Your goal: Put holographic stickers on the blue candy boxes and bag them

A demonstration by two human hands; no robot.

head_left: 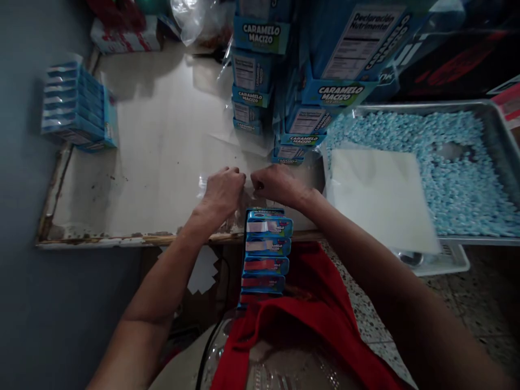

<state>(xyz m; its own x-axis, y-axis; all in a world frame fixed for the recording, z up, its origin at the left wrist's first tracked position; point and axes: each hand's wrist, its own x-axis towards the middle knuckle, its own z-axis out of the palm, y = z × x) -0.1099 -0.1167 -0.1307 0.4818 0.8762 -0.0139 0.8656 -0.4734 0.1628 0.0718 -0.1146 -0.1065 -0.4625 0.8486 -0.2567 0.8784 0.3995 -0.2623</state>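
My left hand (pixel 226 189) and my right hand (pixel 280 183) are close together above the table's front edge, both with curled, pinching fingers. Clear plastic film (pixel 239 216) shows between and below them, and both hands appear to grip it; whether it is a bag or a sheet, I cannot tell. Right below the hands, a row of small blue candy boxes (pixel 266 247) marked "Caramelo" reaches from the table edge toward my body. Its near end is partly hidden by the red apron (pixel 292 319).
Tall stacks of blue "Caramelo Macizo" boxes (pixel 303 116) stand just beyond my hands. Another blue box stack (pixel 77 105) is at the table's left. To the right, a metal tray (pixel 504 135) holds light-blue candies, with a pale board (pixel 377 195) over its near side.
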